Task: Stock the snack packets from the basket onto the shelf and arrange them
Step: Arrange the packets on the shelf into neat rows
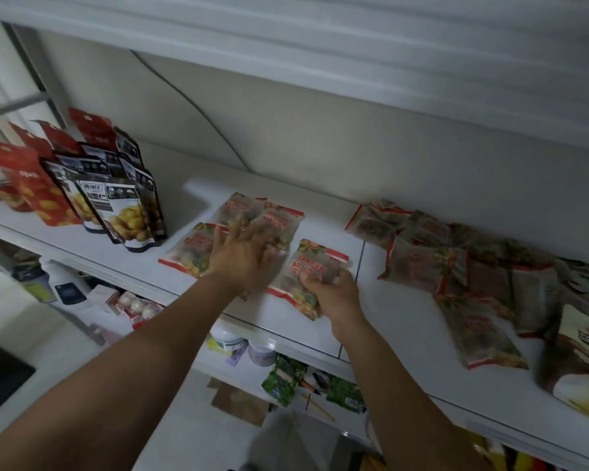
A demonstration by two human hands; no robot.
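Note:
Several clear snack packets with red lettering lie flat on the white shelf [320, 321]. My left hand [242, 260] lies spread, fingers straight, across a small group of these packets [191, 246]. My right hand [334, 294] grips the near end of a single packet [317, 263] that lies just right of the group, close to the shelf's front edge. A loose heap of the same packets [432, 263] is spread over the right part of the shelf. The basket is not in view.
Black-and-white pouches [123, 212] and red pouches [31, 185] stand in rows at the shelf's left. A brown-and-white bag [578, 362] lies at the far right. A shelf board [354, 56] hangs overhead. Jars, green packets and boxes fill the lower shelf [279, 375].

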